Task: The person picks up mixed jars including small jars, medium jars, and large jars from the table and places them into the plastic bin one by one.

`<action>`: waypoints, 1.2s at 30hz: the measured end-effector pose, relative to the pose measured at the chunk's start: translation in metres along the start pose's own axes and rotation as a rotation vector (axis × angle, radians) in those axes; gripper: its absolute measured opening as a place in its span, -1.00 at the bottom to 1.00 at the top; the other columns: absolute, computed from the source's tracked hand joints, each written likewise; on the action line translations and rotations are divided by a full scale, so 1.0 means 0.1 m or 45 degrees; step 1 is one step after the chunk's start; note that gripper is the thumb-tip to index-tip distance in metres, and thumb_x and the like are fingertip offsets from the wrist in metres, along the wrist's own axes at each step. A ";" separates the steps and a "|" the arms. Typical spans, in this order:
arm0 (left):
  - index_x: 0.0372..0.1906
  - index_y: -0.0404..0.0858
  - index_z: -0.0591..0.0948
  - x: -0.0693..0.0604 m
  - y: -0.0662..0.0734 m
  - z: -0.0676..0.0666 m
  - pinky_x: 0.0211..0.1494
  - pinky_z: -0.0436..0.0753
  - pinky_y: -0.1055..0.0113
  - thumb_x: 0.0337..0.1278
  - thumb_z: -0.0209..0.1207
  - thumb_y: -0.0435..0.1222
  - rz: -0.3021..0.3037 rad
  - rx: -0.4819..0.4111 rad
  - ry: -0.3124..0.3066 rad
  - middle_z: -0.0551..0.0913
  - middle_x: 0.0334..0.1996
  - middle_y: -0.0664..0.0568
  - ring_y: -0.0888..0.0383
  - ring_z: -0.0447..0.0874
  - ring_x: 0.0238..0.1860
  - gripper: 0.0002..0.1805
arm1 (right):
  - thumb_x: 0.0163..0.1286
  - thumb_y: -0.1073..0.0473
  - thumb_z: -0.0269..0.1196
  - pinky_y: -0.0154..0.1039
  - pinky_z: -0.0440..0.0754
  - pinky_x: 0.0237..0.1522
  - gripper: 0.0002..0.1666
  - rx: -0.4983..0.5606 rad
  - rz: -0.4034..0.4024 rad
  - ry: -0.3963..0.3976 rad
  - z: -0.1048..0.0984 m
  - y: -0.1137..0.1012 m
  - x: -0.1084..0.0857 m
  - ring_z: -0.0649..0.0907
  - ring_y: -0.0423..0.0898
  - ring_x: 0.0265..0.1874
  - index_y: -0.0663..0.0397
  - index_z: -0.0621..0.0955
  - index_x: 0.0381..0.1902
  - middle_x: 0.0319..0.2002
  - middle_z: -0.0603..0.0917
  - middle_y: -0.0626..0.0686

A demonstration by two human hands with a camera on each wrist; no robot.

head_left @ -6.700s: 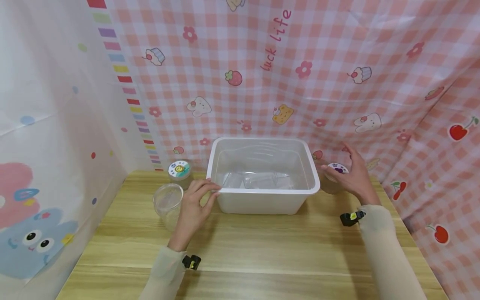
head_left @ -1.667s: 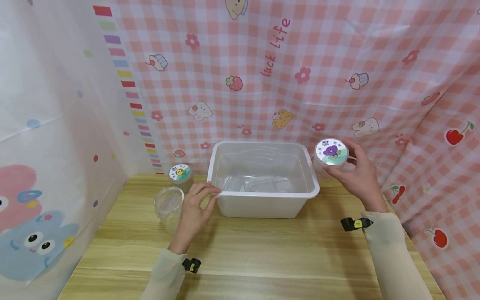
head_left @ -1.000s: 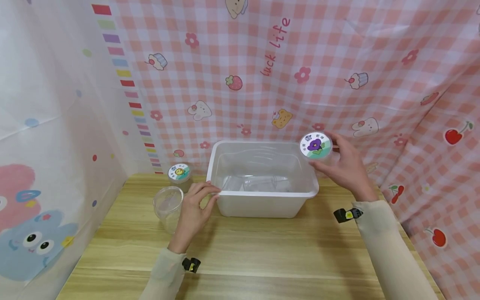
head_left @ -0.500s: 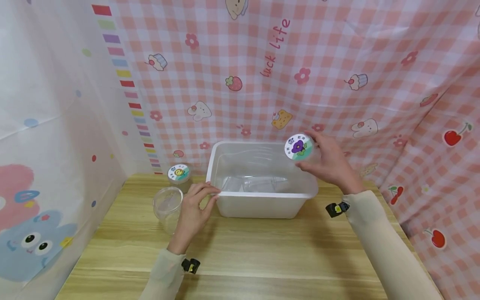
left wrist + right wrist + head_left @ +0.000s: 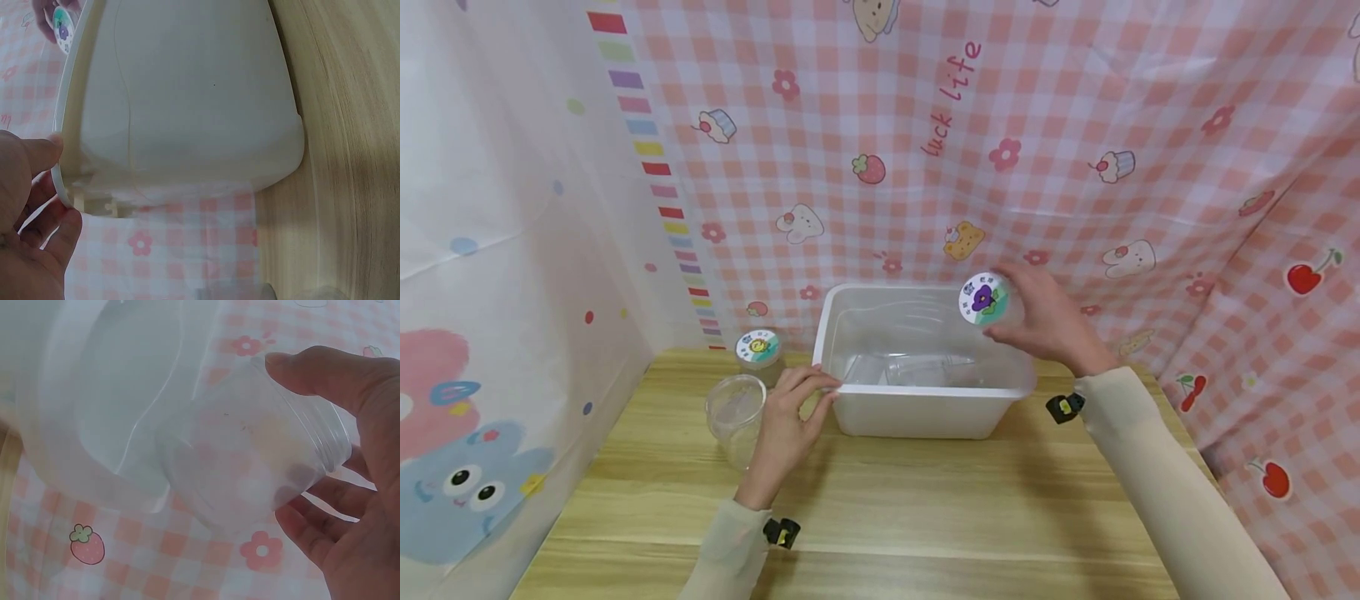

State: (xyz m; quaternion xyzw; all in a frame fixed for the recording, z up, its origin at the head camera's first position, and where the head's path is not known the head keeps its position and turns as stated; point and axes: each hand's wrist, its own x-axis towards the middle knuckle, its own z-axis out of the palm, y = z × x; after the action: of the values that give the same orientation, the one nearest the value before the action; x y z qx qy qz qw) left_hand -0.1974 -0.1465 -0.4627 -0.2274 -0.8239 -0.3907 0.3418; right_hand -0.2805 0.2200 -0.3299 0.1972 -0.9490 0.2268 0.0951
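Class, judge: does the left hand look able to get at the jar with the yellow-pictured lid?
Probably yes: the jar has nothing over its lid, and the left hand is near, though it grips the tub's rim.

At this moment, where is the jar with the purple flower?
In the head view, the jar is held in the right hand, near the far right corner of the white tub.

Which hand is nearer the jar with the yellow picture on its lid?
Left. The left hand grips the white tub's rim, just right of that jar; the right hand is at the tub's other end, holding the purple-flower jar.
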 end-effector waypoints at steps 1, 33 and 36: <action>-0.19 -0.22 0.77 0.00 0.00 0.00 0.28 0.60 0.16 0.10 0.44 -0.44 0.000 0.001 -0.001 0.75 -0.13 -0.06 -0.09 0.65 0.10 -0.83 | 0.04 0.09 0.62 0.32 0.31 0.50 0.14 -0.004 0.001 -0.009 0.01 0.00 0.01 0.34 0.26 0.47 0.11 0.31 0.52 0.48 0.38 0.21; -0.17 -0.22 0.78 0.00 0.01 -0.02 0.32 0.60 0.15 0.16 0.42 -0.38 -0.047 -0.001 -0.031 0.76 -0.11 -0.06 -0.05 0.64 0.14 -0.86 | 0.25 -0.15 0.48 0.35 0.22 0.53 0.03 0.076 -0.030 0.029 0.10 -0.03 -0.23 0.27 0.23 0.53 -0.02 0.29 0.56 0.53 0.33 0.19; -0.17 -0.22 0.78 0.00 0.01 -0.02 0.32 0.60 0.14 0.15 0.42 -0.39 -0.036 -0.004 -0.024 0.75 -0.12 -0.05 -0.08 0.64 0.13 -0.86 | 0.25 -0.13 0.49 0.33 0.24 0.54 0.04 0.077 -0.066 0.068 0.14 -0.03 -0.28 0.29 0.22 0.53 -0.03 0.29 0.56 0.53 0.33 0.17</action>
State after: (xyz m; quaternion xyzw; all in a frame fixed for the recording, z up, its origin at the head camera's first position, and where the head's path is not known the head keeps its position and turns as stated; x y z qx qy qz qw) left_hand -0.1960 -0.1472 -0.4610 -0.2198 -0.8297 -0.3946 0.3280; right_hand -0.2553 0.2204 -0.3484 0.2183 -0.9334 0.2582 0.1201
